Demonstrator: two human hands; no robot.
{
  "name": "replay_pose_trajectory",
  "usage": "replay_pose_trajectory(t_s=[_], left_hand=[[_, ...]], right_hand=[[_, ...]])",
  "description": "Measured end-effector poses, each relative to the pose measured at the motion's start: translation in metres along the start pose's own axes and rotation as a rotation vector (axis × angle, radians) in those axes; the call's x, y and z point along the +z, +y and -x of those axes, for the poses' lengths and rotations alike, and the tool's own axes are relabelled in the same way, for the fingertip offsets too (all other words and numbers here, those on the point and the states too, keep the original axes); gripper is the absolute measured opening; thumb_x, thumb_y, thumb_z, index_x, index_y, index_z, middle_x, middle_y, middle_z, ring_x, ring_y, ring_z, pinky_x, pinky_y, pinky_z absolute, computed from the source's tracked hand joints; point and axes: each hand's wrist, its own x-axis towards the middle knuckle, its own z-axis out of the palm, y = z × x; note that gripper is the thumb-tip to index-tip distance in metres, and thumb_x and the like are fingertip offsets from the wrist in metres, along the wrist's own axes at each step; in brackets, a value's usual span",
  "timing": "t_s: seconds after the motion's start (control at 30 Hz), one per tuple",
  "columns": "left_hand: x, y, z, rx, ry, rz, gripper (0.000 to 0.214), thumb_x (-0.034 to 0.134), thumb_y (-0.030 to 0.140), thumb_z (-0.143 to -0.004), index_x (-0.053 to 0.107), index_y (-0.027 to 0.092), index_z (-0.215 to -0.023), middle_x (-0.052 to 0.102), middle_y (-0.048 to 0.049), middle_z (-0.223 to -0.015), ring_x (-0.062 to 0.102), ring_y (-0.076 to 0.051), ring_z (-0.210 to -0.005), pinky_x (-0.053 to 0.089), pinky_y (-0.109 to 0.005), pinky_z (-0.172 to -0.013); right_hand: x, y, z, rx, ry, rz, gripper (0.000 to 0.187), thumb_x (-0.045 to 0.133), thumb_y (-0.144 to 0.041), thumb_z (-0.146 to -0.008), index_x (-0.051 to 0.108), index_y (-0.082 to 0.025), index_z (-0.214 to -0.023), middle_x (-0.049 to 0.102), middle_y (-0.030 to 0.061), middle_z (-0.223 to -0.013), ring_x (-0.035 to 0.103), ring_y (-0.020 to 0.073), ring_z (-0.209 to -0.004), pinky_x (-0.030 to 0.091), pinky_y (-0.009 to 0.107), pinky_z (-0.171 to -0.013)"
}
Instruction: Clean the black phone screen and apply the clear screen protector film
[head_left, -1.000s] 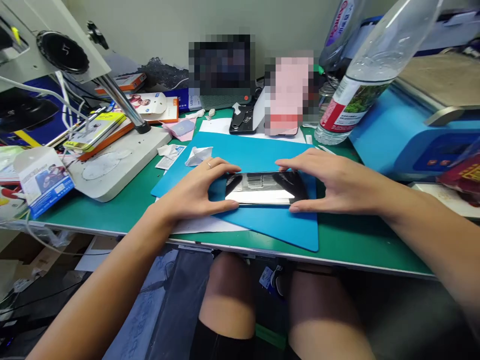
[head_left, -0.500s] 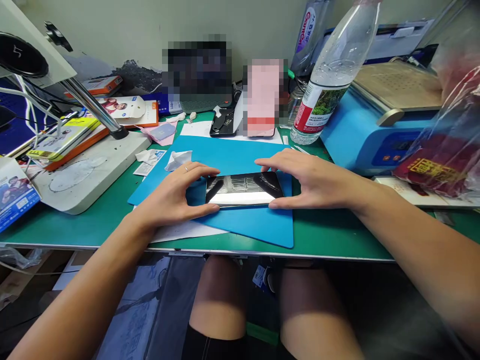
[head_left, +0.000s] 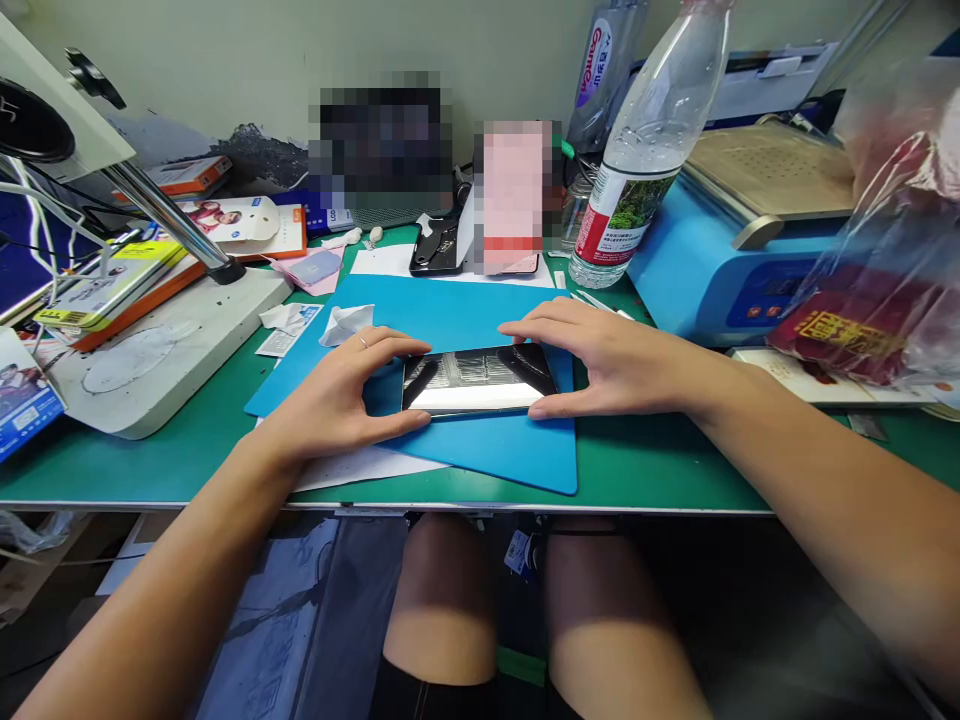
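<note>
A black smartphone [head_left: 480, 380] with a glossy, reflective screen lies flat on a blue work mat [head_left: 480, 450]. My left hand [head_left: 349, 385] pinches its left end, thumb on the near edge and fingers over the far edge. At the phone's right end my right hand [head_left: 607, 362] grips the same way. A ring shows on a left finger. Both hands rest on the mat.
A white microscope base [head_left: 150, 355] with its metal post stands at the left, among boxed items. A clear plastic bottle [head_left: 637, 170] and a blue machine [head_left: 750, 250] stand at the right. A crumpled wipe [head_left: 346, 322] and a black phone case [head_left: 436, 250] lie beyond the mat.
Both hands keep the same hold on the phone. The view has swung to the right, so everything sits further left in the picture and a red bag shows at the right.
</note>
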Motion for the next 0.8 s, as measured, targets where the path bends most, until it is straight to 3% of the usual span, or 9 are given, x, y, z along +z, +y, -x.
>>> replay_pose_trajectory(t_s=[0.23,0.43,0.8], left_hand=[[-0.0008,0.0017,-0.0017,0.026,-0.003,0.01,0.053,0.077,0.05,-0.09,0.06,0.024,-0.134,0.065,-0.009,-0.133,0.062,-0.028,-0.124,0.049,-0.044,-0.107],[-0.001,0.0019,-0.0024,0.036,0.0,0.027,0.049,0.077,0.047,-0.09,0.061,0.024,-0.13,0.066,-0.0091,-0.131,0.062,-0.028,-0.123,0.049,-0.044,-0.108],[-0.0019,0.0057,-0.0039,-0.003,-0.031,0.047,0.05,0.074,0.048,-0.09,0.061,0.025,-0.132,0.064,-0.0089,-0.133,0.061,-0.029,-0.124,0.049,-0.045,-0.109]], right_hand=[[-0.0024,-0.0009,0.0013,0.01,-0.01,-0.019,0.086,0.075,-0.065,-0.083,0.057,-0.017,-0.151,0.065,0.0192,-0.137,0.059,0.0374,-0.127,0.048,0.054,-0.108],[-0.0023,-0.0021,-0.0009,0.007,-0.002,-0.013,0.084,0.074,-0.068,-0.082,0.059,-0.023,-0.15,0.066,0.017,-0.136,0.06,0.0374,-0.127,0.048,0.056,-0.108],[-0.0012,-0.0014,-0.0027,0.031,-0.008,-0.036,0.083,0.075,-0.067,-0.08,0.063,-0.018,-0.146,0.064,0.0191,-0.137,0.059,0.0386,-0.127,0.048,0.057,-0.108]])
